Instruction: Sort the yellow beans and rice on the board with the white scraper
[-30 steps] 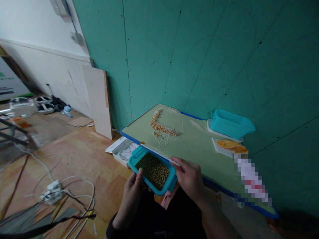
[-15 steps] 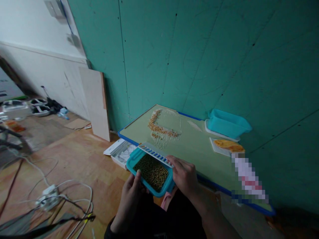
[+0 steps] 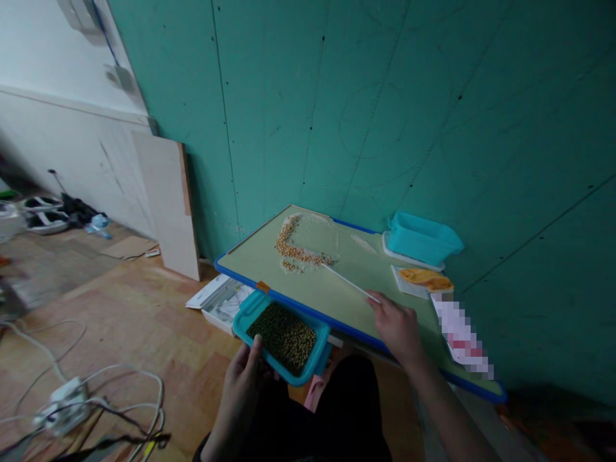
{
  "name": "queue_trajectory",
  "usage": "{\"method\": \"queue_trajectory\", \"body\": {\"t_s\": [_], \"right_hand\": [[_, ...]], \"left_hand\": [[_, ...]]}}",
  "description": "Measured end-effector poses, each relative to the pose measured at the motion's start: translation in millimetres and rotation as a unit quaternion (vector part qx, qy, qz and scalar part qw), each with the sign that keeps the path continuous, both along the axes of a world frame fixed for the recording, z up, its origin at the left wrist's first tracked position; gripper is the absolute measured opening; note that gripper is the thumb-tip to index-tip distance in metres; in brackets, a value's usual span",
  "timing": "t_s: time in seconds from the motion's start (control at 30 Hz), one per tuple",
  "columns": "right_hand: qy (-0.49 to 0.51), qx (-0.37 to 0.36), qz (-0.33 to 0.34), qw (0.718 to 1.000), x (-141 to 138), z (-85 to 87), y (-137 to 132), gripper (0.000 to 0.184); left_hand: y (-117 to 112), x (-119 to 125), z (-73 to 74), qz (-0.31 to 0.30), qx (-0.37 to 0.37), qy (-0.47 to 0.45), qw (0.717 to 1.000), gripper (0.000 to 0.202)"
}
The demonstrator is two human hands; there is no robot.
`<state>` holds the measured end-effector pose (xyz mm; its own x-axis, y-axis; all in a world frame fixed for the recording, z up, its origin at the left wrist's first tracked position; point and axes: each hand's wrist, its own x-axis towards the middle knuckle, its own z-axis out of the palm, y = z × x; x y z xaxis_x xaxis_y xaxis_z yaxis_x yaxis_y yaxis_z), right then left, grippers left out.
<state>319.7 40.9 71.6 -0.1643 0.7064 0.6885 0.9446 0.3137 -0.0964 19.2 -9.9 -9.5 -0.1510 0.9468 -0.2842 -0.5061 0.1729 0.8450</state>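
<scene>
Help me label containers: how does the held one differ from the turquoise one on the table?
The held container is in the left hand; the table container sits on a white piece. The held container shows dark and tan grains; no grains show in the table container. Both are turquoise.

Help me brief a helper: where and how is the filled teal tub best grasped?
Probably by the right-end rim of the tub, from the right: that end is uncovered, while the left grip holds the near-left side and the table edge borders the far side.
</scene>
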Motion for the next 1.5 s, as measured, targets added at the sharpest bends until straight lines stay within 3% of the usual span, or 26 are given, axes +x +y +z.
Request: {"method": "queue_trajectory", "body": {"t_s": [0.2, 0.33, 0.47, 0.57, 0.77, 1.0, 1.23, 1.5], "right_hand": [[0.081, -0.001, -0.051, 0.995, 7, 17.9, 25, 0.025], [0.182, -0.078, -0.021, 0.98, 0, 31.0, 93, 0.026], [0.329, -0.159, 0.068, 0.928, -18, 31.0, 169, 0.018], [0.399, -0.177, 0.12, 0.892, -32, 23.4, 193, 0.022], [0.449, -0.218, 0.17, 0.849, -38, 8.7, 183, 0.032], [0.41, -0.214, 0.148, 0.874, -43, 8.8, 184, 0.013], [0.386, -0.218, 0.134, 0.886, -49, 7.6, 186, 0.012], [0.401, -0.22, 0.145, 0.877, -58, 4.3, 184, 0.011]], "left_hand": [[0, 2, 4.2, 0.006, -0.003, -0.007, 1.0, 0.049], [-2, 6, 12.7, 0.01, 0.01, -0.035, 0.999, 0.044], [0, 6, 9.8, 0.015, 0.011, -0.031, 0.999, 0.042], [3, 4, 3.4, 0.023, 0.01, -0.008, 1.0, 0.045], [0, 2, 11.9, 0.03, -0.003, 0.028, 0.999, 0.043], [-4, 4, 25.0, 0.025, -0.007, 0.086, 0.996, 0.036], [-3, 9, 33.5, 0.029, -0.014, 0.08, 0.996, 0.037], [-2, 5, 26.6, 0.026, -0.005, 0.095, 0.995, 0.045]]}}
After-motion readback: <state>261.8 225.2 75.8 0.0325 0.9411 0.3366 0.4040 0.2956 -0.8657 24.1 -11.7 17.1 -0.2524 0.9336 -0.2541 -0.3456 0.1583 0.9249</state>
